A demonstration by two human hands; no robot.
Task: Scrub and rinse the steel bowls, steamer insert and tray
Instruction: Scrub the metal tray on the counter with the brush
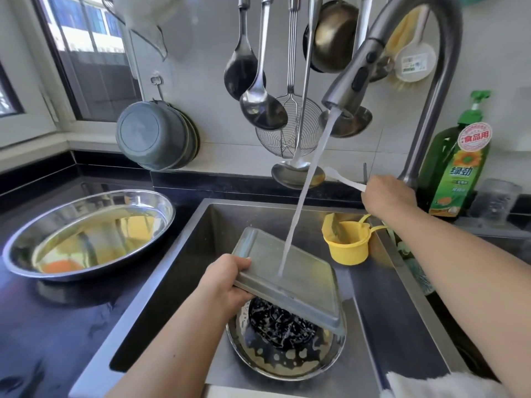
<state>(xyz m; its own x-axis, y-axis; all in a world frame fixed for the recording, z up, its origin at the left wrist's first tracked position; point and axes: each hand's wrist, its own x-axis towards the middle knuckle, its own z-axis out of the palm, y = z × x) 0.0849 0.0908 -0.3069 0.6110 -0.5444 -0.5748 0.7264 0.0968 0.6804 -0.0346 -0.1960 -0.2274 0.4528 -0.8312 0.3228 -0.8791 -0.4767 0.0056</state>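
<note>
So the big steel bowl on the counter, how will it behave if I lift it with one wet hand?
The steel bowl looks rigid, thin-walled metal, so probably light for its size. Its polished rim is likely slippery when wet. Being wide and shallow, gripped at one edge it may tilt and twist in the fingers.

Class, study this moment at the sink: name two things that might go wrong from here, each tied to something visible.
1. The left hand grips the tilted tray by one edge only; wet steel might slip and drop onto the bowl beneath.
2. The water stream hits the tray's sloped surface, so it may splash over the sink rim onto the counter.
</note>
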